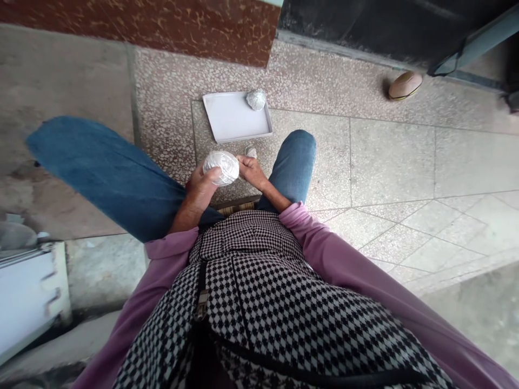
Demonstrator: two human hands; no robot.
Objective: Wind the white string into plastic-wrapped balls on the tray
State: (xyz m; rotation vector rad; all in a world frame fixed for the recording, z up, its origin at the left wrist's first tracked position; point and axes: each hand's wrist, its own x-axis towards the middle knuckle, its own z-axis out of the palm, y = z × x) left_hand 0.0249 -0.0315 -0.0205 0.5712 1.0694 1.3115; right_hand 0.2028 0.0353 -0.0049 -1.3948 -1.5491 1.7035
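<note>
A ball of white yarn [225, 166] is gripped in my left hand [200, 186], the thumb pressed across its front. At the ball's right side, my right hand [253, 172] has its thumb and fingers pinched together. Whatever lies in that pinch is too small to make out. Beyond my hands, a shallow white tray [231, 116] rests on the floor. A second white yarn ball [256, 100] sits in its far right corner.
My knees in blue jeans [294, 159] flank the work on both sides. A wooden seat edge [235, 207] shows below my hands. A brown marbled panel [194, 32] stands beyond the tray. A tan rounded object [405, 85] lies on the floor at far right.
</note>
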